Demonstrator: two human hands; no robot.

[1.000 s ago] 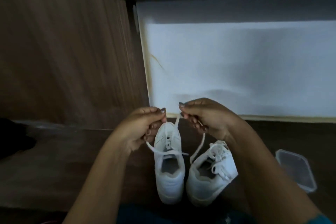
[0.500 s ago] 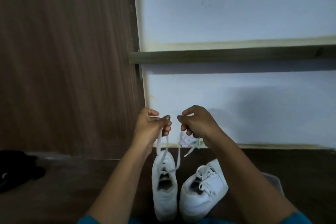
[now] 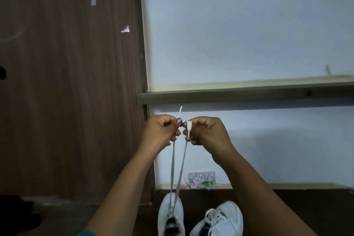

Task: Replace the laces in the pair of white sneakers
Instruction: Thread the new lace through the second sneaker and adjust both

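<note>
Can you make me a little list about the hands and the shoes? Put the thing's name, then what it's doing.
left hand: pinches one end of the lace
right hand: pinches the other end
lace: white, two strands pulled up tight from one sneaker
sneaker being laced: white, on the dark floor, under the hands
other sneaker: white, has its lace in, nobody touches it
shelf: wooden, on the pale wall above the hands
</note>
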